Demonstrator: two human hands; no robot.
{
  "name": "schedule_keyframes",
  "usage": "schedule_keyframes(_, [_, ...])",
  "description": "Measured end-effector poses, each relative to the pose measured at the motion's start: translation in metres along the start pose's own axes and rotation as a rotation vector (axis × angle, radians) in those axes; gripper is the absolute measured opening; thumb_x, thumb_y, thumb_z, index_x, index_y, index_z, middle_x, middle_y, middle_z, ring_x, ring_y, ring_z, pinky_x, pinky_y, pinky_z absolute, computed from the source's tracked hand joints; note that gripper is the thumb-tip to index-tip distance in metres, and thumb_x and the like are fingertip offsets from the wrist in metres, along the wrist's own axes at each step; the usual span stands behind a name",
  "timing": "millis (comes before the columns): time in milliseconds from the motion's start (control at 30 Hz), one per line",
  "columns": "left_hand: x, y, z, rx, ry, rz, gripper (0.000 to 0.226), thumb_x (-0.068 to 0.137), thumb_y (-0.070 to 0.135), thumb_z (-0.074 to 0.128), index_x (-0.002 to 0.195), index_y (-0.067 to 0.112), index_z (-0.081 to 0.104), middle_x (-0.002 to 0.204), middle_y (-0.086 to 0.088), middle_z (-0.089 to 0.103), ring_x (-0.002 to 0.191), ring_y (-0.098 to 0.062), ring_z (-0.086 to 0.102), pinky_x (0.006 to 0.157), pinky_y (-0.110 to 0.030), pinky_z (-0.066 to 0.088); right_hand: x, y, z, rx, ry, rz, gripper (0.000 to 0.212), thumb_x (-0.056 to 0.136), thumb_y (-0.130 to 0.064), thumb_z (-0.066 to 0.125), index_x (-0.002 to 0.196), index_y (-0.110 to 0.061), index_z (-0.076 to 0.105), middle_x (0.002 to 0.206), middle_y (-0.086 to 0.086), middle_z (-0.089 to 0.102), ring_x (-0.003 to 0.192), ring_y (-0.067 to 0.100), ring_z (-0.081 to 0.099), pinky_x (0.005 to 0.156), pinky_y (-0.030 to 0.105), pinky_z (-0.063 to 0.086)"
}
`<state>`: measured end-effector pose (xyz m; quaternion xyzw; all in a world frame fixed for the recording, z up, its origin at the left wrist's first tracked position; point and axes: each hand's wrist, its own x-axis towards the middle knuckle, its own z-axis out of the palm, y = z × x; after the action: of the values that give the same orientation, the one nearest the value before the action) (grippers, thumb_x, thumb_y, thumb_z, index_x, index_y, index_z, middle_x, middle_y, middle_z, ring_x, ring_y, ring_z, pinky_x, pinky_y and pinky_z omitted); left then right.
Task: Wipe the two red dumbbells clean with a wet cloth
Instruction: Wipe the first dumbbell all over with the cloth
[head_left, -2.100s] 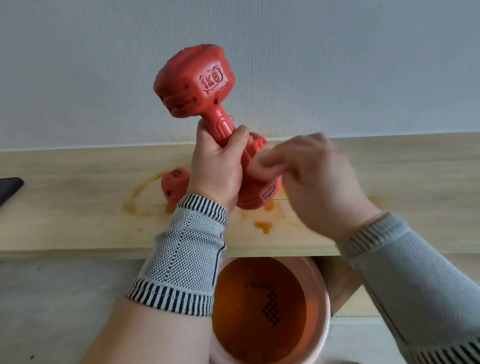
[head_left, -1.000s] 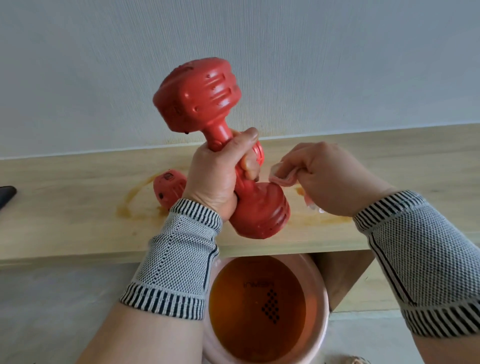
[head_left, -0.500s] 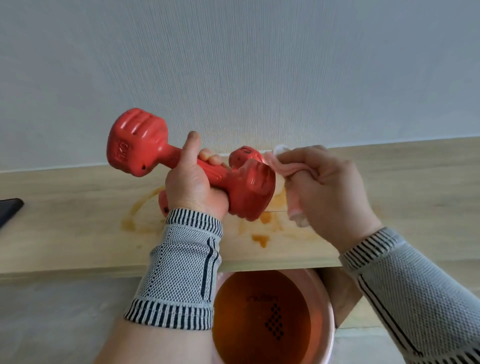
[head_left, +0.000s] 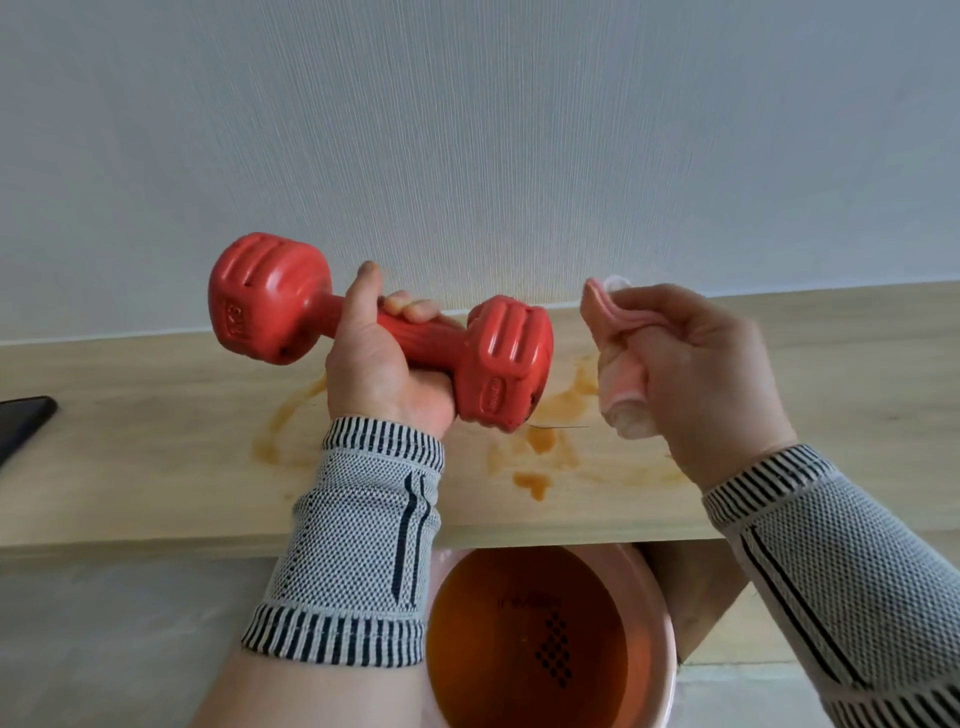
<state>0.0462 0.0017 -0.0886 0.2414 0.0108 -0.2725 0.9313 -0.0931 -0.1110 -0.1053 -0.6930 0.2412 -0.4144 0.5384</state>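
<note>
While the red dumbbell (head_left: 384, 332) is held roughly level above the wooden bench (head_left: 156, 467), its handle is gripped by the left hand (head_left: 387, 374), the fingers (head_left: 410, 309) being curled over the bar and the thumb raised beside it. One head of the dumbbell projects to the left of the hand and the other to the right, the right head hanging just above the bench surface without clearly touching it. Only one dumbbell is seen; a second cannot be made out. A folded pink cloth (head_left: 621, 358) is pinched in the right hand (head_left: 696, 374), whose fingers are closed around it, and it is kept near the right head of the dumbbell but apart from it, with a clear gap between the two. The back edge of the bench is met by a pale wall (head_left: 467, 130), and open bench surface is left to the far left and far right of the hands. Several orange wet stains (head_left: 540, 441) are spread on the wood under and between the hands. Below the front edge of the bench, one pink basin (head_left: 665, 623) filled with orange-brown water is seen, partly tucked under the edge. One dark flat object (head_left: 21, 421) is cut off at the left border. Two grey knitted sleeves (head_left: 358, 545) with striped cuffs are worn, one on each wrist.
</note>
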Motion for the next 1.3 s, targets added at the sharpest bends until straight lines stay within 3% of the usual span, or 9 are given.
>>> schedule_keyframes(167, [0.002, 0.002, -0.005, -0.058, 0.055, -0.004, 0.033, 0.091, 0.029, 0.066, 0.067, 0.021, 0.045, 0.054, 0.011, 0.046, 0.045, -0.004, 0.045, 0.070, -0.022, 0.041, -0.001, -0.004, -0.001, 0.157, -0.046, 0.075, 0.023, 0.094, -0.004, 0.053, 0.091, -0.019, 0.070, 0.073, -0.004, 0.071, 0.062, 0.014, 0.065, 0.049, 0.027, 0.052])
schedule_keyframes(467, [-0.006, 0.003, 0.001, -0.070, 0.105, -0.050, 0.035, 0.093, 0.029, 0.064, 0.065, 0.018, 0.045, 0.050, 0.006, 0.046, 0.039, -0.010, 0.047, 0.051, -0.034, 0.054, 0.008, 0.001, -0.006, 0.277, 0.026, 0.304, 0.014, 0.098, -0.010, 0.049, 0.104, -0.012, 0.061, 0.100, 0.018, 0.068, 0.085, 0.039, 0.068, 0.079, 0.074, 0.046])
schedule_keyframes(600, [-0.008, 0.004, 0.003, -0.108, 0.114, -0.069, 0.035, 0.098, 0.024, 0.057, 0.067, 0.017, 0.043, 0.047, 0.003, 0.045, 0.033, -0.011, 0.047, 0.045, -0.032, 0.053, 0.003, -0.001, -0.006, 0.239, -0.009, 0.256, 0.015, 0.097, -0.008, 0.050, 0.101, -0.015, 0.063, 0.100, 0.016, 0.070, 0.073, 0.025, 0.069, 0.067, 0.053, 0.057])
schedule_keyframes(700, [-0.004, 0.006, 0.001, -0.146, 0.107, -0.093, 0.027, 0.098, 0.021, 0.056, 0.075, 0.015, 0.044, 0.053, 0.000, 0.047, 0.034, -0.014, 0.050, 0.047, -0.035, 0.054, -0.006, -0.013, 0.001, 0.059, -0.010, -0.030, 0.012, 0.095, -0.012, 0.057, 0.098, -0.017, 0.067, 0.086, 0.003, 0.071, 0.063, 0.013, 0.065, 0.051, 0.032, 0.053])
schedule_keyframes(833, [0.004, 0.004, -0.001, -0.149, 0.066, -0.092, 0.013, 0.099, 0.021, 0.053, 0.091, 0.013, 0.047, 0.064, 0.002, 0.051, 0.048, -0.010, 0.054, 0.062, -0.032, 0.057, -0.013, -0.020, 0.021, -0.122, -0.009, -0.414, 0.019, 0.092, -0.009, 0.062, 0.104, -0.019, 0.072, 0.101, 0.001, 0.063, 0.083, 0.008, 0.065, 0.074, 0.016, 0.050])
schedule_keyframes(933, [0.009, 0.003, 0.000, -0.188, 0.053, -0.086, 0.013, 0.098, 0.022, 0.055, 0.103, 0.013, 0.047, 0.069, 0.002, 0.052, 0.060, -0.008, 0.054, 0.090, -0.031, 0.051, -0.019, -0.014, 0.034, -0.139, -0.005, -0.475, 0.031, 0.088, -0.002, 0.059, 0.110, -0.018, 0.073, 0.102, 0.001, 0.061, 0.088, 0.011, 0.063, 0.078, 0.020, 0.051])
schedule_keyframes(1100, [0.009, 0.015, 0.006, -0.310, 0.028, -0.074, 0.017, 0.099, 0.025, 0.054, 0.090, 0.013, 0.046, 0.064, 0.000, 0.052, 0.072, -0.009, 0.056, 0.098, -0.038, 0.048, -0.026, -0.003, 0.038, -0.100, -0.079, -0.516, 0.028, 0.081, -0.012, 0.052, 0.091, -0.015, 0.078, 0.091, -0.003, 0.062, 0.062, -0.012, 0.052, 0.061, 0.004, 0.038])
schedule_keyframes(1167, [0.006, 0.019, 0.008, -0.357, 0.024, -0.061, 0.020, 0.099, 0.022, 0.053, 0.083, 0.012, 0.047, 0.060, -0.002, 0.051, 0.073, -0.009, 0.055, 0.104, -0.040, 0.045, -0.024, -0.002, 0.033, -0.091, -0.046, -0.499, 0.027, 0.081, -0.019, 0.051, 0.088, -0.018, 0.078, 0.090, -0.003, 0.064, 0.061, -0.009, 0.055, 0.059, 0.005, 0.040])
schedule_keyframes(1300, [-0.003, 0.019, 0.017, -0.332, 0.047, -0.099, 0.035, 0.097, 0.026, 0.056, 0.066, 0.009, 0.053, 0.059, 0.001, 0.053, 0.090, -0.009, 0.059, 0.107, -0.046, 0.041, -0.008, -0.015, 0.019, -0.009, 0.179, -0.446, 0.031, 0.086, 0.000, 0.061, 0.100, -0.024, 0.074, 0.100, -0.001, 0.065, 0.073, 0.009, 0.066, 0.066, 0.018, 0.053])
